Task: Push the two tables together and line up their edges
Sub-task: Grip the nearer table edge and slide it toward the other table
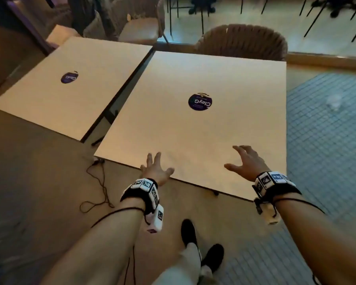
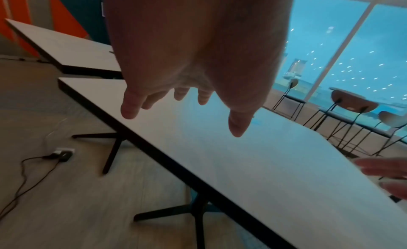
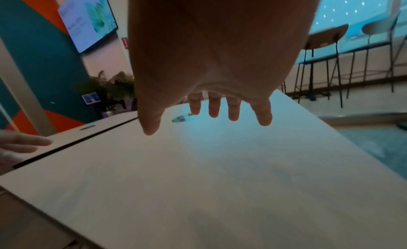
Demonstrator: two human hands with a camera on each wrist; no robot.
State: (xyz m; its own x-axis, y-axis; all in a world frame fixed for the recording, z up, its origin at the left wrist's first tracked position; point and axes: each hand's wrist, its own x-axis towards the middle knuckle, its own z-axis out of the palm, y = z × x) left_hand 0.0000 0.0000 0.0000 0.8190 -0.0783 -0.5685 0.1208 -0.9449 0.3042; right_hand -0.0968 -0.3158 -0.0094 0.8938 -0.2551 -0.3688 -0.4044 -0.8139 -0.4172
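Two pale square tables stand side by side. The near table (image 1: pixel 193 136) carries a round purple sticker (image 1: pixel 200 102). The far table (image 1: pixel 70 95) lies to its left across a narrow dark gap (image 1: pixel 119 95) that widens towards me; its near edge sits further back. My left hand (image 1: pixel 156 169) hovers with spread fingers over the near table's front edge. My right hand (image 1: pixel 245 163) hovers over the tabletop, fingers spread, holding nothing. In the left wrist view the left hand (image 2: pixel 185 103) hangs above the table's dark edge (image 2: pixel 176 165). In the right wrist view the right hand (image 3: pixel 220 112) floats above the top.
A woven chair (image 1: pixel 243 41) stands behind the near table, and another chair (image 1: pixel 140 23) behind the far table. A cable and plug (image 1: pixel 97 182) lie on the floor at the near table's left corner. My shoes (image 1: pixel 199 247) stand by the blue tiled floor (image 1: pixel 327 140).
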